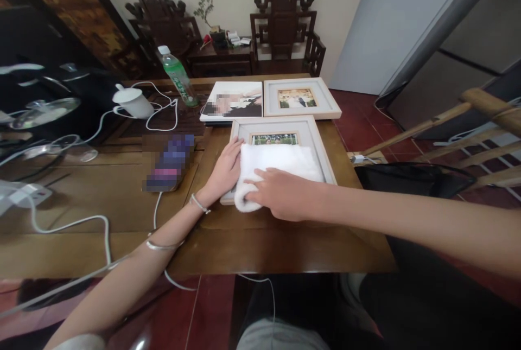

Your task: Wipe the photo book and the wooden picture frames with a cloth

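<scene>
A light wooden picture frame with a small photo in its middle lies face up on the table in front of me. My left hand grips its left edge, fingers over the rim. Across the lower part of the frame is a folded white towel, which hides the bottom of the photo. My right hand is closed on the towel's near left part, where the cloth curls over. Its index finger points forward on the cloth, and the fingertips underneath are partly hidden.
Behind lie another framed photo and a white-edged photo panel. To the left are a phone on a cable, a green-labelled bottle, a lidded white cup and loose white cables. A wooden chair stands at right.
</scene>
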Available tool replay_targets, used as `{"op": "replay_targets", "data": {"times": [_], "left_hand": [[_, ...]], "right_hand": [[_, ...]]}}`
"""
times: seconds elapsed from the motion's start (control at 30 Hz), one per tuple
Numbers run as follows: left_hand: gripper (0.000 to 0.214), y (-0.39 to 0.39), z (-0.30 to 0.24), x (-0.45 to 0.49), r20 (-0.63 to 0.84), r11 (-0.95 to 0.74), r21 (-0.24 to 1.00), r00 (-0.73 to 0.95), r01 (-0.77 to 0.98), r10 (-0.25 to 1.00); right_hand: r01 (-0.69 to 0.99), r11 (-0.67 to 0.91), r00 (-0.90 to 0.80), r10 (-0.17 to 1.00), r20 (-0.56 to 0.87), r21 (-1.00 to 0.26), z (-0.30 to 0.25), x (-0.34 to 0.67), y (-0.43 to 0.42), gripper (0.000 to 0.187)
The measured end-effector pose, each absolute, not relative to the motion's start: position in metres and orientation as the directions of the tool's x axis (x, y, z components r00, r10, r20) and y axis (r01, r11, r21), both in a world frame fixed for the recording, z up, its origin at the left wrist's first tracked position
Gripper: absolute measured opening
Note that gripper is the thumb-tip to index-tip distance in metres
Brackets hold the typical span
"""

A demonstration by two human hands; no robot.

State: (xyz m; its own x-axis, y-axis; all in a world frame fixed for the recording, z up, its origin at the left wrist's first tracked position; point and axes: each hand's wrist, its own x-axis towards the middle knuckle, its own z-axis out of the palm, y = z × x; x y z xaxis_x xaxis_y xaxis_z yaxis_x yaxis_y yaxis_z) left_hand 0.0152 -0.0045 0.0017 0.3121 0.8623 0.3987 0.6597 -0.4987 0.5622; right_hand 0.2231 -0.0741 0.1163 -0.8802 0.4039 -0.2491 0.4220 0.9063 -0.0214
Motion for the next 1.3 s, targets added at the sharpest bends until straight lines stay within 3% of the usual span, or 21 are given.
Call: {"op": "replay_targets", "data": {"times": [0.17, 0.5, 0.83, 1.07, 1.3], "left_hand": [[0.047, -0.004, 0.003, 0.014, 0.385, -0.500, 0.537, 0.331, 0.679, 0.862], [0.053, -0.003, 0.003, 0.013, 0.348, -0.524, 0.441, 0.399, 0.729, 0.848], [0.053, -0.003, 0.006, 0.011, 0.319, -0.532, 0.397, 0.431, 0.748, 0.844], [0.052, -0.003, 0.003, 0.011, 0.340, -0.521, 0.393, 0.407, 0.757, 0.848], [0.052, -0.005, 0.002, 0.014, 0.358, -0.513, 0.381, 0.388, 0.769, 0.849]], "right_hand": [[0.446, 0.895, -0.869, 0.428, -0.247, -0.020, 0.118, 0.237, -0.080, 0.048], [0.692, 0.715, -0.687, 0.694, -0.216, 0.100, 0.124, 0.324, -0.109, 0.044], [0.772, 0.592, -0.555, 0.806, -0.208, 0.231, 0.111, 0.334, -0.015, 0.055], [0.752, 0.601, -0.575, 0.799, -0.177, 0.272, 0.105, 0.333, 0.037, 0.061], [0.708, 0.666, -0.632, 0.746, -0.211, 0.235, 0.102, 0.333, -0.033, 0.063]]}}
